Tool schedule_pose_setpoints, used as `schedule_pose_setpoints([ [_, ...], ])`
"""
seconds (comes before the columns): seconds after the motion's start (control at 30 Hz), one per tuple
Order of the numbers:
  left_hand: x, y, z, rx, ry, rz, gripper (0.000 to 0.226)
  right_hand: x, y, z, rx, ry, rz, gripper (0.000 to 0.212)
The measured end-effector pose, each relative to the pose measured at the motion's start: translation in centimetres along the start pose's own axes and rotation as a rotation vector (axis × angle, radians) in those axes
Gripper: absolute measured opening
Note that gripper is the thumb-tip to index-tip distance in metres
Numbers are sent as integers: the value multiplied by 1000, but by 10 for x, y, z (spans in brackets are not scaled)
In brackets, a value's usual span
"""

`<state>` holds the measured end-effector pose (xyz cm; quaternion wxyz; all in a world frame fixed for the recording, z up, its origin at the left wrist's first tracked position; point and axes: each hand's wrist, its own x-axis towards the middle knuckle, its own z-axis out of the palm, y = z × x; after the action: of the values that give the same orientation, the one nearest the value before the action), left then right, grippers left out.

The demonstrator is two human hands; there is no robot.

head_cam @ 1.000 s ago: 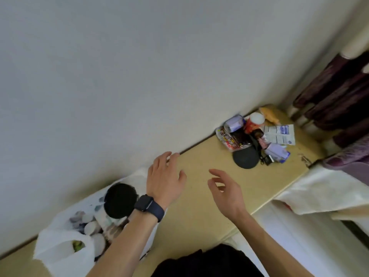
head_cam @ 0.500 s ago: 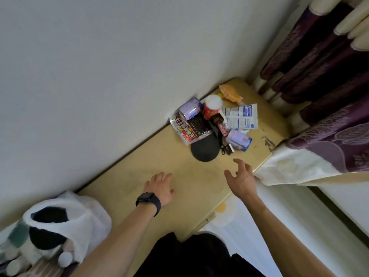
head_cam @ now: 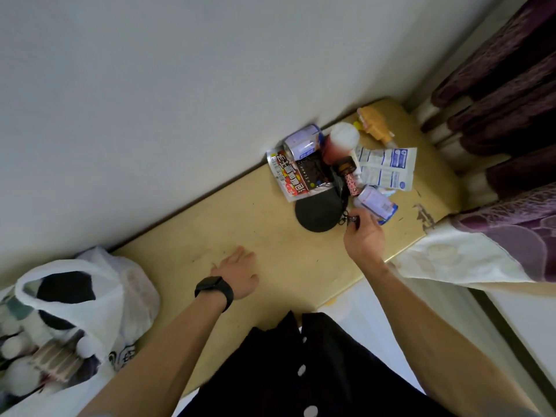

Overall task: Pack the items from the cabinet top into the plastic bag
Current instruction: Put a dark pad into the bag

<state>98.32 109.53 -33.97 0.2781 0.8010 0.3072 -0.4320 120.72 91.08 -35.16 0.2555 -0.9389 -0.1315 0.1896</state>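
Note:
A pile of items lies at the far right of the yellow cabinet top [head_cam: 240, 224]: a red snack packet [head_cam: 288, 176], two purple cans [head_cam: 302, 141] [head_cam: 374, 203], a white-lidded red jar [head_cam: 340, 139], white sachets [head_cam: 388, 168], an orange packet [head_cam: 374, 123], a pink patterned tube [head_cam: 350, 185] and a black round pad [head_cam: 319, 210]. My right hand [head_cam: 364, 236] pinches a small black key-ring item [head_cam: 352, 219] at the pad's right edge. My left hand [head_cam: 237, 273], with a black watch on its wrist, rests flat on the cabinet top. The white plastic bag [head_cam: 99, 284] stands open at the left.
The bag holds a black round thing [head_cam: 64, 290] and several white round things. Dark purple curtains [head_cam: 511, 115] hang at the right, and a white cloth [head_cam: 451, 257] drapes over the cabinet's right end. A white wall runs along the back.
My right hand has reached forward from the cabinet's front edge to the pile and closed on the small black item. The left hand has stayed flat on the top.

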Motion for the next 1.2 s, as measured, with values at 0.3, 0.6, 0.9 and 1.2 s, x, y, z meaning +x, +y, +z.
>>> schedule_pose_setpoints([
  [0.3, -23, 47, -19, -345, 359, 309, 83, -95, -51, -23, 622, -186, 250, 27],
  [0.6, -50, 62, -14, -450, 164, 345, 20, -115, -71, -30, 1002, -473, 427, 17],
  [0.9, -90, 38, -26, -1049, 87, 20, 36, -83, -92, -10, 685, -675, 263, 15],
  [1.2, -132, -28, -10, -1170, 557, -107, 26, 1, -96, 61, -235, -316, 271, 106],
])
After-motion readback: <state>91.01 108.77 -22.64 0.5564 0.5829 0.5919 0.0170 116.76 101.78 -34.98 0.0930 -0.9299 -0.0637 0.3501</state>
